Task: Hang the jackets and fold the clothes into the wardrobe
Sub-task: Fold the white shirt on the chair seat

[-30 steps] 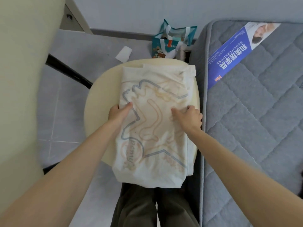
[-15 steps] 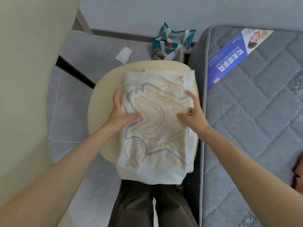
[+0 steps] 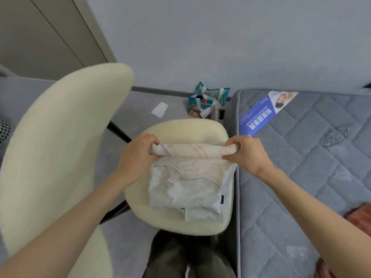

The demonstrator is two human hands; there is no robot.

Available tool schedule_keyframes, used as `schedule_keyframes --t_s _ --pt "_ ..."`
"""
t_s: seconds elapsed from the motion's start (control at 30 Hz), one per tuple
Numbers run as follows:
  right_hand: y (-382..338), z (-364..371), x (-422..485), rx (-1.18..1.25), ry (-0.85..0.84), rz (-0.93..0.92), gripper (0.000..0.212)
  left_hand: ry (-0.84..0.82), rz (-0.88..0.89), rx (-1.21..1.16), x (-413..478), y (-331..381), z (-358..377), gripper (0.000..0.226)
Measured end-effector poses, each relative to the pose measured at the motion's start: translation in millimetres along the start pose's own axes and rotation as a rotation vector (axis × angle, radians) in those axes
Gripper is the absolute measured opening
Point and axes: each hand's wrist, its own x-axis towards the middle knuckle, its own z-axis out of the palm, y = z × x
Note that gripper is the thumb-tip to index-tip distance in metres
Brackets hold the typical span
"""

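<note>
Folded garment (image 3: 188,181), centre: off-white, line print in pale orange and grey-blue.
Chair (image 3: 60,137): cream seat and back, black legs (image 3: 118,130).
Mattress (image 3: 301,177), 3 o'clock: grey-blue, diamond quilting.
Label (image 3: 259,117), 1 o'clock: royal blue, white lettering, white end panel.
Bag (image 3: 206,101), 12 o'clock: teal, white straps, orange patch.
Paper scrap (image 3: 159,109), 11 o'clock: white, on grey floor (image 3: 140,109).
Wall (image 3: 220,47): pale blue-grey.
Trousers (image 3: 180,259), 6 o'clock: dark olive.
Cloth (image 3: 359,217), 4 o'clock: red-orange.
Edge item (image 3: 4,130), 9 o'clock: black-and-white dots.

Thin, soft, creased cloth shirt (image 3: 186,181) with faint print. Matt, smooth cream chair seat (image 3: 186,129). Quilted grey fabric mattress (image 3: 301,177) with glossy blue label (image 3: 259,117). Shiny plastic bag (image 3: 206,101) on matt grey floor (image 3: 140,105).
</note>
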Motion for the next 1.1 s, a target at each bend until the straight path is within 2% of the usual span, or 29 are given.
schedule_keyframes --t_s 0.17,0.23,0.3,0.33,0.4,0.47,0.53,0.63,0.73,0.77,0.83,0.9,0.97,1.1 --pt "-39 -57 15 -0.114 0.276 -0.257 0.021 0.283 0.121 0.104 25 40 -54 0.02" --pt "-48 -73 16 -0.13 0.314 -0.369 0.017 0.329 0.195 0.105 30 50 -66 0.019" --pt "-49 -80 15 -0.136 0.28 -0.43 0.014 0.309 0.267 0.116 31 54 -70 0.018" --pt "-47 -80 14 -0.141 0.246 -0.422 0.02 0.28 0.301 0.128 30 55 -69 0.019" --pt "-37 -73 11 -0.18 0.171 -0.391 0.048 0.209 0.332 0.165 22 51 -59 0.023" --pt "-23 -57 5 -0.246 0.071 -0.341 0.063 0.128 0.293 0.202 12 41 -38 0.047" --pt "-6 -34 -5 -0.304 -0.069 -0.273 0.068 -0.012 0.213 0.209 -2 29 -14 0.061" --pt "27 7 -28 -0.356 -0.313 -0.177 0.059 -0.254 0.109 0.174 -30 13 21 0.041" --pt "55 41 -54 -0.321 -0.503 -0.074 0.025 -0.466 -0.035 0.133 -62 -3 53 0.032" --pt "60 48 -61 -0.291 -0.543 -0.044 0.02 -0.526 -0.095 0.087 -72 -10 62 0.03" --pt "69 59 -69 -0.21 -0.568 -0.001 0.026 -0.596 -0.213 -0.008 -86 -20 75 0.029" --pt "71 63 -68 -0.12 -0.514 0.053 0.036 -0.572 -0.354 -0.101 -90 -27 84 0.025" --pt "69 64 -60 0.0 -0.412 0.15 0.04 -0.459 -0.474 -0.199 -88 -30 90 0.021" --pt "55 67 -29 0.357 -0.153 0.341 0.05 -0.038 -0.711 -0.528 -70 -30 101 0.027"
